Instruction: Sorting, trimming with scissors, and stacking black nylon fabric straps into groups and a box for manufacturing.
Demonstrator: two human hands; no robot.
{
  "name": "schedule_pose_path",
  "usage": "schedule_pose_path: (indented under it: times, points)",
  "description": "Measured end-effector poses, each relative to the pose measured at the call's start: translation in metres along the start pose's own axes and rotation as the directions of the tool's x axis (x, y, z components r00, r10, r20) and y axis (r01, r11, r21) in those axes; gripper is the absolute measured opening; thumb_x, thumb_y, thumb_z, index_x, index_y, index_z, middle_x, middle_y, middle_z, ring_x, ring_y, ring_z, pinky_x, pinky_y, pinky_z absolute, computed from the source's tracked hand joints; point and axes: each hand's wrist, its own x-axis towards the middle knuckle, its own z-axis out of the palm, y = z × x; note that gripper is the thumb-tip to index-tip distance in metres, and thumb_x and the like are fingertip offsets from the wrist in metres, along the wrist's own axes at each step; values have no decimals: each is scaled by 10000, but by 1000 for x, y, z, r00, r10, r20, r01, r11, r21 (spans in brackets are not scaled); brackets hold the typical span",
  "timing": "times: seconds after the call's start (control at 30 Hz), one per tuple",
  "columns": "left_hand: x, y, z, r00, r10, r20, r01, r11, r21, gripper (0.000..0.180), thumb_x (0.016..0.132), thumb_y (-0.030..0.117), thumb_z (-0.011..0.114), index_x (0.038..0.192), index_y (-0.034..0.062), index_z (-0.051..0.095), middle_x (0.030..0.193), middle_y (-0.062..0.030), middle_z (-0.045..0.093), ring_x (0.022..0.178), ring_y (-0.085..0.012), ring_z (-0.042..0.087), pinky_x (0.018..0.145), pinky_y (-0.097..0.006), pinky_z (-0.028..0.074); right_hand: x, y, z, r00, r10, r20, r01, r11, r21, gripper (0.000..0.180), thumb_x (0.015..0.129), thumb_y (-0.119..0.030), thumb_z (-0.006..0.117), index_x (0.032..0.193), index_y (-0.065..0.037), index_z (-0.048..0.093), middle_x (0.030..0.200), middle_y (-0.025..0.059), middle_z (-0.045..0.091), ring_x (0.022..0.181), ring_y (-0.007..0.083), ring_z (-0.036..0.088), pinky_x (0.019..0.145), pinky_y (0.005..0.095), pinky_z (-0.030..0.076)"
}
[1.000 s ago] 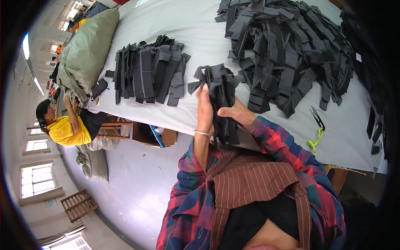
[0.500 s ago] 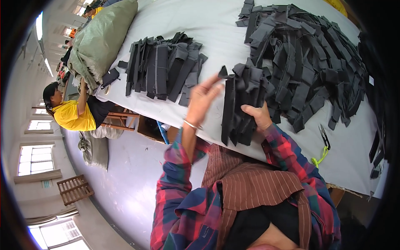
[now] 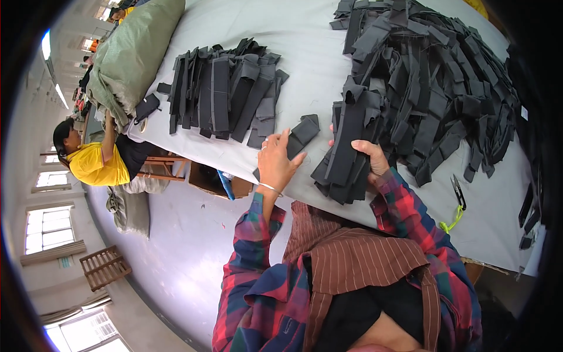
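The left hand (image 3: pixel 277 159) is down on the table (image 3: pixel 305 35) now, where half a second ago it was lifted with fingers spread in the air. It grips a single dark fabric strip (image 3: pixel 300 136), which points away toward one o'clock from the knuckles and lies flat on the white cover. So one piece has come off the bundle and is heading across, toward the sorted stack of strips (image 3: pixel 226 97) at eleven o'clock of that hand. The right hand (image 3: pixel 368 158) is closed around the held bundle of strips (image 3: pixel 346 152), pinning it against the table edge just beside the big loose heap (image 3: pixel 434 82), which spreads off to one o'clock. Small snips with a yellow-green cord (image 3: pixel 457 196) lie at four o'clock of the right hand, untouched. Far off at nine o'clock, another person in a yellow shirt (image 3: pixel 94 164) works at a green sack (image 3: pixel 132 56).
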Motion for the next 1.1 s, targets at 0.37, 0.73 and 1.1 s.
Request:
schedule_pose_path:
  times: [0.37,0.73,1.1]
  points:
    - [4,42,10,925,-134,355,354,-35,-935,484,778,57,688,1211,-23,488,956,-75,603,864,-122,558,771,-246,448,-14,25,5,958,285,11,-284,947,151,309,766,-146,610,1006,49,594,902,135,651,781,210,654,770,339,542]
    - [-4,25,30,913,-326,244,264,17,-964,235,801,-3,635,1030,-49,608,807,-30,621,696,-76,553,658,-196,446,-19,14,29,979,200,-48,-198,980,34,291,749,-108,629,1001,33,600,912,119,645,818,198,638,767,335,534]
    - [98,-69,-52,847,-58,-528,156,977,143,540,695,248,722,1169,72,532,1100,-149,531,1026,-331,496,834,-448,430,-1,9,-15,964,255,-71,-227,935,274,399,763,-175,579,1075,72,556,973,166,640,871,259,644,822,408,528]
